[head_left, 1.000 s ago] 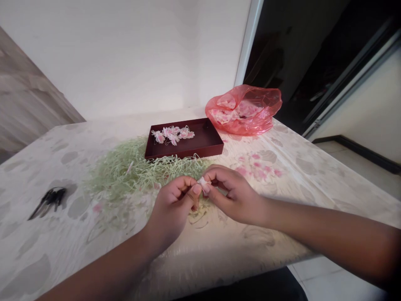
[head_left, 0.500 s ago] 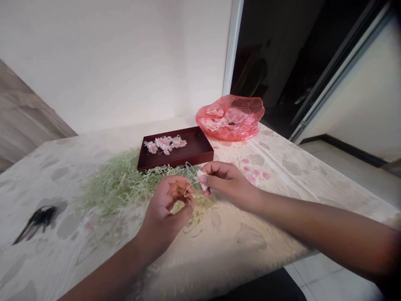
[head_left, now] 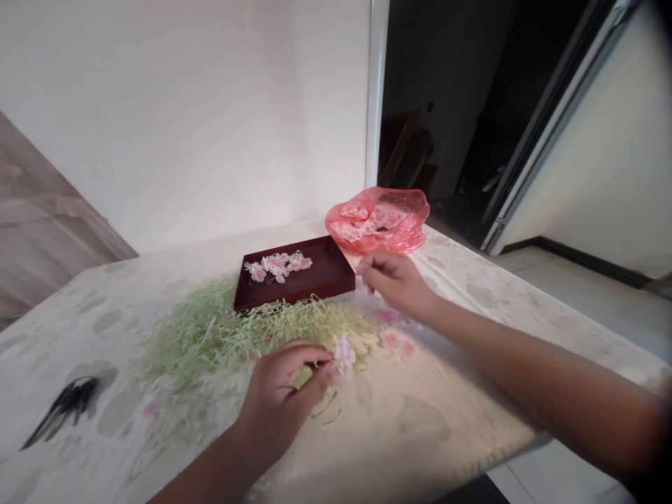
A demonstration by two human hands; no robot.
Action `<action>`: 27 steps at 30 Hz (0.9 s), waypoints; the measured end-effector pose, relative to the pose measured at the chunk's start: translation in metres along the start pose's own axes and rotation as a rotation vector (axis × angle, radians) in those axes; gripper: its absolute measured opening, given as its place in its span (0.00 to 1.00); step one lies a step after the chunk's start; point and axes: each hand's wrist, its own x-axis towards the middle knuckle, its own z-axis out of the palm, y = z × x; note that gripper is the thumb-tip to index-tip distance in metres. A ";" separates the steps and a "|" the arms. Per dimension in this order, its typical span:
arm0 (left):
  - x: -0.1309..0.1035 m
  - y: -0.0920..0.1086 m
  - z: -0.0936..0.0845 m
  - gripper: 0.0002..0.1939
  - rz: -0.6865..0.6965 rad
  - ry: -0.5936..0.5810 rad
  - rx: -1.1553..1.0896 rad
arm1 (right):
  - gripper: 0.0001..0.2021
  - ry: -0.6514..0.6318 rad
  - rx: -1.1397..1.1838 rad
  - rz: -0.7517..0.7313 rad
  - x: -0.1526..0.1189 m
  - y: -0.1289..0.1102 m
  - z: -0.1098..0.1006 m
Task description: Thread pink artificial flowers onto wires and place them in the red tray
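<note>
My left hand is closed, its thumb and fingertips pinching a small pink-and-white artificial flower above the table. Beyond it, my right hand is raised by the right front corner of a dark red box tray. Its fingers are curled together, and what they hold, if anything, is too small to make out. Several more pink-and-white flowers lie in the left part of the tray. A heap of pale green shredded paper spreads along the tray's front and left side.
A translucent red plastic bag with pink-and-white flowers in it sits behind the tray's right end. A bunch of keys lies at the left on the patterned tablecloth. A white wall stands behind, with a dark doorway at the right.
The flower that was in my right hand is now in my left. My right hand has moved away from the left, up towards the tray's corner. The view has tilted slightly upward.
</note>
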 end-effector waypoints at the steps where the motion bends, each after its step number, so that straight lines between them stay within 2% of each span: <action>1: -0.001 0.002 0.001 0.05 0.045 -0.049 -0.023 | 0.11 0.001 -0.153 0.034 0.011 0.004 -0.012; 2: -0.001 0.004 0.001 0.05 0.086 -0.101 -0.047 | 0.11 -0.065 -0.316 0.083 0.020 0.009 -0.024; 6: -0.003 0.009 0.006 0.07 0.223 -0.274 -0.107 | 0.10 -0.363 -0.423 0.192 0.044 0.028 -0.063; 8: -0.003 0.010 0.008 0.08 0.286 -0.335 -0.082 | 0.11 -0.510 -0.434 0.243 0.046 0.036 -0.070; 11: -0.003 0.009 0.009 0.08 0.328 -0.391 -0.020 | 0.09 -0.615 -0.453 0.288 0.046 0.044 -0.069; 16: -0.005 0.008 0.008 0.06 0.286 -0.395 0.151 | 0.05 -0.627 -0.436 0.281 0.045 0.043 -0.064; 20: -0.004 0.004 0.005 0.09 0.194 -0.370 0.299 | 0.07 -0.538 -0.362 0.248 0.045 0.040 -0.066; 24: -0.002 -0.001 0.002 0.09 0.144 -0.312 0.331 | 0.12 -0.480 -0.243 0.214 0.046 0.040 -0.070; 27: -0.001 -0.005 0.001 0.09 0.121 -0.260 0.327 | 0.12 -0.536 -0.263 0.191 0.046 0.039 -0.073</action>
